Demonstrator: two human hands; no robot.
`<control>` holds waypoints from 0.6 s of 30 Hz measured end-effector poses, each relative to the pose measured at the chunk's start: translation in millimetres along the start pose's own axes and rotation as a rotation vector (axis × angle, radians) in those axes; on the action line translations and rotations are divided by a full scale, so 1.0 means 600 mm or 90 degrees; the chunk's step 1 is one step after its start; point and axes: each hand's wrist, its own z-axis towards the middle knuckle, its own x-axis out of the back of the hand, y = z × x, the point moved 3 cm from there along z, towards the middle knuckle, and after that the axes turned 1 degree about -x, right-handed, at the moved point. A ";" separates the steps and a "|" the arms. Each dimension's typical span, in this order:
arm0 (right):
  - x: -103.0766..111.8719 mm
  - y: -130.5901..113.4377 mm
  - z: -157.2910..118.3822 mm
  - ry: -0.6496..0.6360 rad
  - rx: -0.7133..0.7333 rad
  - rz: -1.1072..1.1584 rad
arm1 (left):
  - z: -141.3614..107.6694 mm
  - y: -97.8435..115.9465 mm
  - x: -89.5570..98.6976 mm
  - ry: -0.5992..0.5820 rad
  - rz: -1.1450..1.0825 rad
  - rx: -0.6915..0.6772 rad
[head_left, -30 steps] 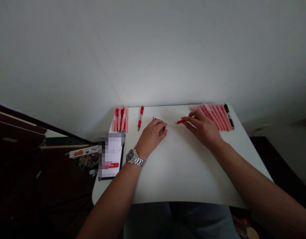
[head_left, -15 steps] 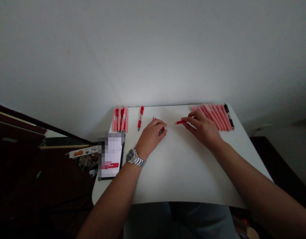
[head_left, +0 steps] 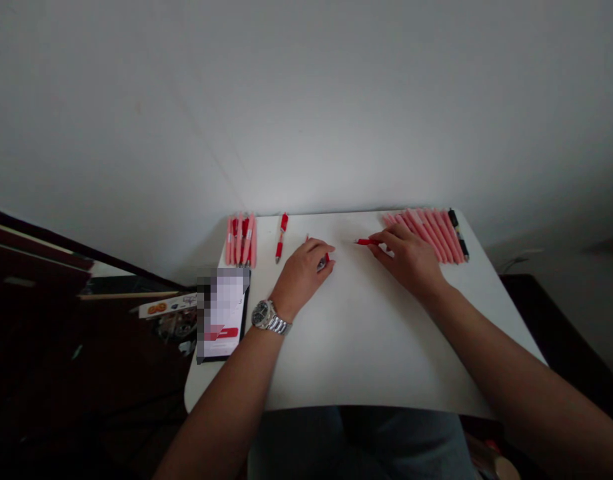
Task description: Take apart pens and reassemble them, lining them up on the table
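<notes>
My left hand (head_left: 305, 268) is closed over red pen parts (head_left: 327, 258) above the white table (head_left: 346, 360). Most of these parts are hidden by the fingers, and a thin red tip shows past the knuckles. Between the thumb and fingers of my right hand (head_left: 404, 257) is a red pen piece (head_left: 365, 241), its pale end pointing left towards my left hand. The two hands are apart. Left of my left hand lies a red pen (head_left: 281, 239) with a clear middle.
Several pink and red pens (head_left: 241, 240) lie in a bunch at the back left. A row of pink pens (head_left: 429, 233) and a black pen (head_left: 459, 233) lies at the back right. A phone (head_left: 224, 320) rests by the left edge. Behind the table rises a wall (head_left: 306, 133).
My right hand has shifted slightly, and the red piece in it has moved a little away from me and to the right. My left hand has barely moved.
</notes>
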 end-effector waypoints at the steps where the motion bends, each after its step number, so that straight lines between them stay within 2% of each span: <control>1: -0.001 0.001 0.000 -0.001 -0.003 0.006 | 0.000 0.002 0.002 0.006 0.002 -0.002; 10: -0.015 0.011 0.000 -0.041 -0.025 0.055 | 0.003 0.016 0.022 0.087 0.006 -0.001; 18: -0.022 0.018 -0.004 -0.054 -0.026 0.055 | 0.001 -0.004 0.041 0.201 0.051 0.095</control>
